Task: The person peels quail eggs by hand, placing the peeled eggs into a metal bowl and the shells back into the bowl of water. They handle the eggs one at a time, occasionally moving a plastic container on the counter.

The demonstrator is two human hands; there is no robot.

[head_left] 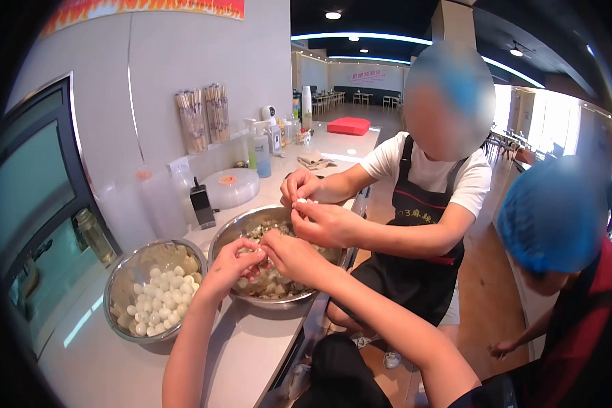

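Note:
My left hand (232,266) and my right hand (294,257) meet over a large steel bowl (221,234). Their fingertips pinch a small quail egg (260,251), mostly hidden by the fingers. Brown and pale bits that look like eggshells (272,285) lie in this bowl. To its left stands a second steel bowl (119,299) with many peeled white quail eggs (160,302). Across the shell bowl, a co-worker's hands (319,221) hold another small white egg (302,201) close to my right hand.
The counter (251,347) carries a round clear plastic container (230,189), a black device (201,204), pump bottles (262,153), a cloth (316,160) and a red box (349,126). Chopstick bundles (192,122) hang on the wall. Another person in a blue cap (551,217) bends at the right.

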